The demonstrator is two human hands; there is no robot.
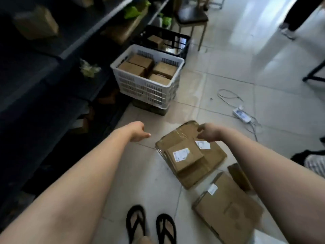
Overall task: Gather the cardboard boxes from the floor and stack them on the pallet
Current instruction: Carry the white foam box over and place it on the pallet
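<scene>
A pile of flattened cardboard boxes (207, 164) lies on the tiled floor in front of me, with a smaller labelled box (184, 155) on top of it. My right hand (209, 132) grips the far edge of the pile's upper sheet. To the left of the pile, my left hand (138, 132) hovers over bare floor, fingers loosely curled and holding nothing. Another flat cardboard box (228, 208) with a white label lies nearer me on the right. No pallet is in view.
A white crate (149, 87) filled with several small boxes stands ahead, with a black crate (182, 43) behind it. Dark shelving (52, 50) runs along the left. A power strip (241, 115) with cable lies on the right. Farther back are a stool and a person's legs.
</scene>
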